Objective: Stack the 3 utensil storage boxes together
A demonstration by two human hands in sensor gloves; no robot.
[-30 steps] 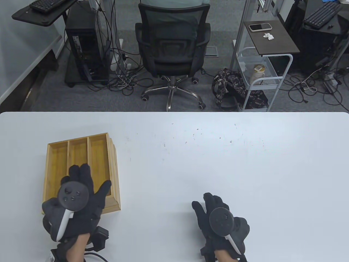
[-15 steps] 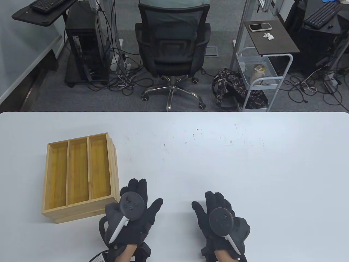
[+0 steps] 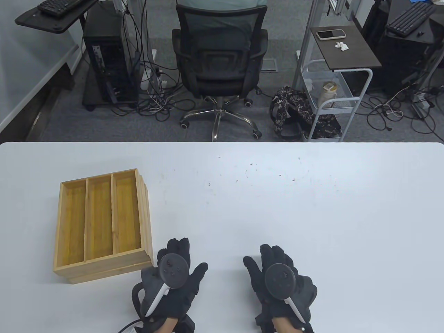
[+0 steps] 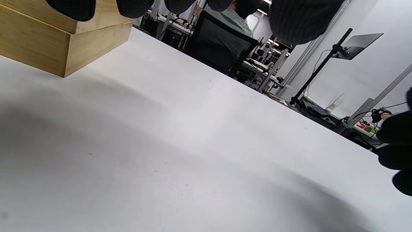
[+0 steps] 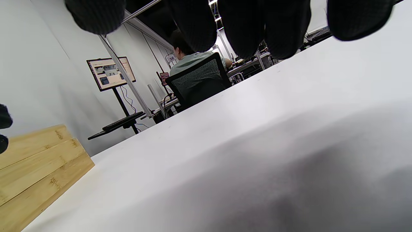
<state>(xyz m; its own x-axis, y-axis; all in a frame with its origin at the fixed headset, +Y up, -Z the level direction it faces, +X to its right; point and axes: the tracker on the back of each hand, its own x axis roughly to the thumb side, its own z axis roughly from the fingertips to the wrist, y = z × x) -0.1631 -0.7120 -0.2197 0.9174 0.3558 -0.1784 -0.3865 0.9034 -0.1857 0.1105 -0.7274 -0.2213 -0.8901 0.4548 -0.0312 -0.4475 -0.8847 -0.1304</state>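
Observation:
The wooden utensil boxes (image 3: 102,222) stand stacked one on another at the left of the white table (image 3: 277,208). The top box shows three long compartments. The stack's corner shows in the left wrist view (image 4: 64,42) and its layered side in the right wrist view (image 5: 35,167). My left hand (image 3: 177,270) lies open and empty, palm down, just right of the stack's near corner, apart from it. My right hand (image 3: 274,274) lies open and empty, palm down, near the table's front edge.
Beyond the table's far edge stand an office chair (image 3: 218,62), a computer tower (image 3: 107,59) with cables, and a white cart (image 3: 333,100).
My left hand left the top of the stack, moved right and came down on the table beside it. My right hand has stayed where it was. The stack has not moved.

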